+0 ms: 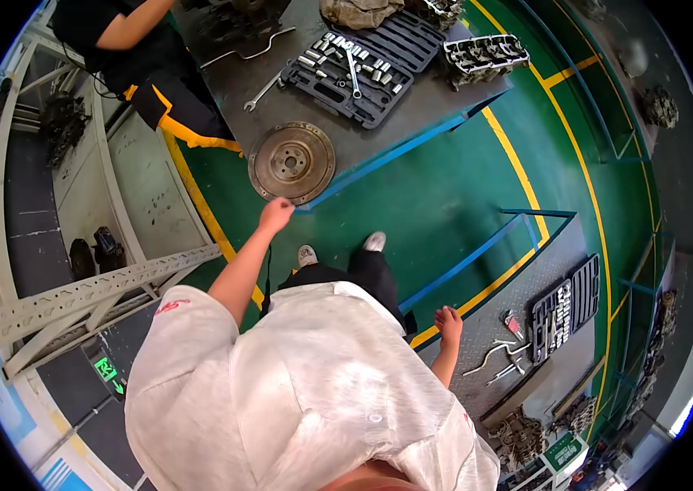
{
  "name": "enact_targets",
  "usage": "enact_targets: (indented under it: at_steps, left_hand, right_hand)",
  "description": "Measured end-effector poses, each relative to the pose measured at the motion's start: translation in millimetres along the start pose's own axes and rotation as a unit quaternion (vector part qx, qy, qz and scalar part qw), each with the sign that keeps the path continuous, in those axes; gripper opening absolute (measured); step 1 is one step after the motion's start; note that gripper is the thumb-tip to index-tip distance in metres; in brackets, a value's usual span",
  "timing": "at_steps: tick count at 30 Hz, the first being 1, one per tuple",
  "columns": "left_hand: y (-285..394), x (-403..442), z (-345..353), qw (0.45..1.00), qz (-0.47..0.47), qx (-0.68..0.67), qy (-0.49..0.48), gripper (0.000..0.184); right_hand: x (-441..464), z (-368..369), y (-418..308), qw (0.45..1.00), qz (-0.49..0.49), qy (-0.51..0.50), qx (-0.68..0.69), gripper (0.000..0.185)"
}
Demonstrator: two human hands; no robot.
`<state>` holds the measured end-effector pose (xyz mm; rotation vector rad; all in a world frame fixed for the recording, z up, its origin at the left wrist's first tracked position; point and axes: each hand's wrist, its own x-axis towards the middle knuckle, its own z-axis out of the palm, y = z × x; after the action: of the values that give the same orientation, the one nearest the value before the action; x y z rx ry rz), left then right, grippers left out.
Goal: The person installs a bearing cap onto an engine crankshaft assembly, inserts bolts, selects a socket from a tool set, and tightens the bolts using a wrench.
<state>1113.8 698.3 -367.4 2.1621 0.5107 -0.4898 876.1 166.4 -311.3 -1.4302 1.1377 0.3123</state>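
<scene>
Your left hand [277, 214] at the flywheel's [311, 161] rim.
You can't tell if it grips; your right hand [448, 322] hangs loosely open.

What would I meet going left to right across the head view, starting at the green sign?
Green sign → left hand → left shoe → right shoe → right hand → open socket case at lower right.

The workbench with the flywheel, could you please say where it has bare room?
A bare strip between flywheel, socket case and blue front edge; a smaller patch between loose wrench and bent bar. Crowded towards cylinder head.
</scene>
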Motion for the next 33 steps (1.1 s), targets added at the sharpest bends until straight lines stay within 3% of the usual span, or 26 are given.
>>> enact_targets:
  at_steps: [5, 7, 13, 17, 19, 21, 23, 33]
  left_hand:
    - [125.8, 85.4, 24.6, 0.996, 0.027, 0.024, 0.078, 0.025]
    - [171.5, 112.2, 31.6, 0.99, 0.055, 0.011, 0.131, 0.024]
    - [225.3, 212.9, 43.3, 0.965, -0.003, -0.01, 0.262, 0.023]
    - [242.1, 266.5, 29.6, 0.95, -0.018, -0.035, 0.311, 0.027]
    - [242.5, 289.8, 22.2, 0.943, 0.006, 0.052, 0.329, 0.034]
    - [243.0, 306.6, 17.7, 0.949, -0.007, 0.056, 0.31, 0.041]
    - [248.9, 315.6, 17.6, 0.932, -0.013, 0.142, 0.334, 0.048]
    - [255.0, 330.6, 16.1, 0.938, -0.04, 0.156, 0.307, 0.049]
  right_hand:
    - [92.8, 11.2, -80.5, 0.999, 0.021, 0.02, 0.043, 0.028]
    - [142.9, 10.8, -117.6, 0.999, -0.018, -0.025, -0.026, 0.026]
    - [229.3, 5.4, -259.4, 0.979, -0.099, -0.083, -0.156, 0.026]
    - [265.8, -4.9, -329.6, 0.973, -0.095, -0.084, -0.193, 0.026]
    - [281.2, -3.6, -351.8, 0.973, -0.089, -0.078, -0.196, 0.026]
    - [280.7, 7.7, -367.4, 0.974, -0.077, -0.069, -0.199, 0.027]
    - [275.4, 18.1, -383.5, 0.955, -0.1, -0.085, -0.267, 0.028]
    - [275.5, 110.7, -473.5, 0.91, -0.125, -0.129, -0.373, 0.029]
